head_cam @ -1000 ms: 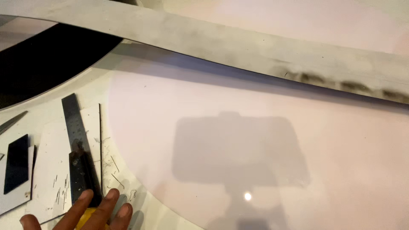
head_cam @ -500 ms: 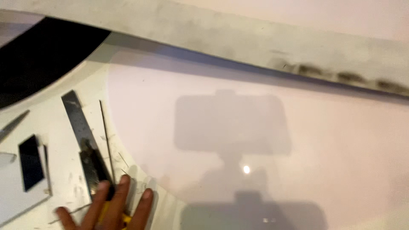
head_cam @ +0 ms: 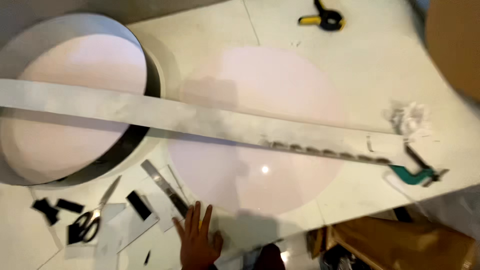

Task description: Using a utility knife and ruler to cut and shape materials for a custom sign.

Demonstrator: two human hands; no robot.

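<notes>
Now view pulls back: earlier frames show only close crop of pale disc and strip, now whole white surface visible. One hand, side unclear, lies flat, fingers spread, holding nothing, fingertips just beside metal ruler. Pale round disc sits mid-surface under long grey strip. Round black-rimmed drum at left. Scissors lower left. Teal clamp right, yellow clamp far top.

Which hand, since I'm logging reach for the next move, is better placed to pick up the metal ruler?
Probably the left. The left hand, judged left by its thumb side, lies flat with fingers spread, right beside the near end of the metal ruler. The right hand is out of view.
</notes>
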